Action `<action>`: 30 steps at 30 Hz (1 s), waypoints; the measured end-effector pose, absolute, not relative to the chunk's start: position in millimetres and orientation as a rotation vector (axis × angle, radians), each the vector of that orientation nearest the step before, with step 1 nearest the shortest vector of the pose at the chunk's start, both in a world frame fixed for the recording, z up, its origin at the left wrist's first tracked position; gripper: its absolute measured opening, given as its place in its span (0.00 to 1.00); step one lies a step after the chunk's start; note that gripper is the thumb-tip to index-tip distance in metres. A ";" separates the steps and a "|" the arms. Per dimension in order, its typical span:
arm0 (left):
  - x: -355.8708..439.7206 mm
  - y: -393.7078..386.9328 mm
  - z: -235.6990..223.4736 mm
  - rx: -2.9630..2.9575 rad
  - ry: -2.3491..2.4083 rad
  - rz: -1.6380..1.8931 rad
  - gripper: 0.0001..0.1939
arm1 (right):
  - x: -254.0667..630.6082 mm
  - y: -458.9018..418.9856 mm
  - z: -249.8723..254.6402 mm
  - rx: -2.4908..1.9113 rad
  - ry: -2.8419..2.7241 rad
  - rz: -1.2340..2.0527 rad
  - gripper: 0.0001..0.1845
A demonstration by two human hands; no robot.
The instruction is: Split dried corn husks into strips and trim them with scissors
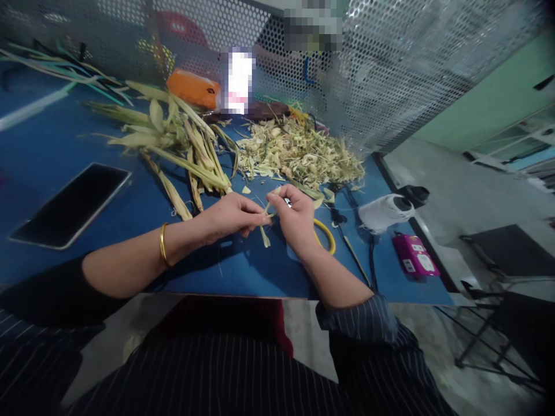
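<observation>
Two hands: left hand (229, 218) and right hand (298, 222), pinching pale strip (265, 236) between thumbs and fingers
Towards back edge: husk scraps (303, 153) (quite a tangle)
Near front-right corner: purple packet (417, 255)

purple packet (404, 245): white label patches, but the print's too tiny to read tbh
lit screen (239, 78): all pixelated, can't make out a word

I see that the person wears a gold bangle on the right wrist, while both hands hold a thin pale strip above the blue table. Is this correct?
Not quite: the head view shows the gold bangle on the left wrist, not the right. The left hand and right hand do hold a thin pale strip above the blue table.
</observation>
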State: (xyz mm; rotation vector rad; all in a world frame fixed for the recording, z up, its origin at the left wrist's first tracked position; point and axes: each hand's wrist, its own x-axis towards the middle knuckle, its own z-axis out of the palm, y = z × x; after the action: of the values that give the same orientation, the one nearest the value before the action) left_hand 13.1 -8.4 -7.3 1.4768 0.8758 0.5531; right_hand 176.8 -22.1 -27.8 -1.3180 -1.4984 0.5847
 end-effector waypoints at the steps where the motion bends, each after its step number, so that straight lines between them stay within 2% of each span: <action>1: 12.7 -8.2 -7.2 1.484 0.866 0.544 0.14 | 176.5 -21.3 -29.6 -1.325 -1.464 0.595 0.14; 5: 12.2 -7.4 -8.3 1.411 0.878 0.541 0.13 | 179.3 -18.5 -31.7 -1.323 -1.507 0.577 0.12; 7: 12.0 -6.7 -7.5 1.282 0.896 0.586 0.12 | 184.6 -19.6 -27.3 -1.306 -1.572 0.381 0.09; 11: 9.9 -2.6 -2.0 0.986 0.904 0.699 0.13 | 195.3 -28.9 -12.6 -1.233 -1.690 -0.177 0.12; 14: 7.6 1.7 -0.5 0.881 0.868 0.770 0.07 | 194.9 -35.2 -7.8 -1.067 -2.051 -0.377 0.11; 17: 7.0 4.9 -3.7 0.890 0.838 0.816 0.05 | 188.0 -35.8 -10.6 -0.937 -2.421 -0.530 0.15; 22: 8.1 6.2 -8.1 0.933 0.819 0.820 0.08 | 182.3 -32.0 -14.3 -0.934 -2.641 -0.592 0.17; 30: 6.7 9.9 -10.6 0.887 0.843 0.870 0.13 | 183.2 -30.8 -12.2 -0.958 -2.641 -0.713 0.18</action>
State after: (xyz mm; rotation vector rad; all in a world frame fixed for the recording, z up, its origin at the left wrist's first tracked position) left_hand 6.7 9.9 -10.6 0.8873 0.8428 0.8697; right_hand 183.2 -30.8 -12.2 -0.9578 -2.6409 -0.7126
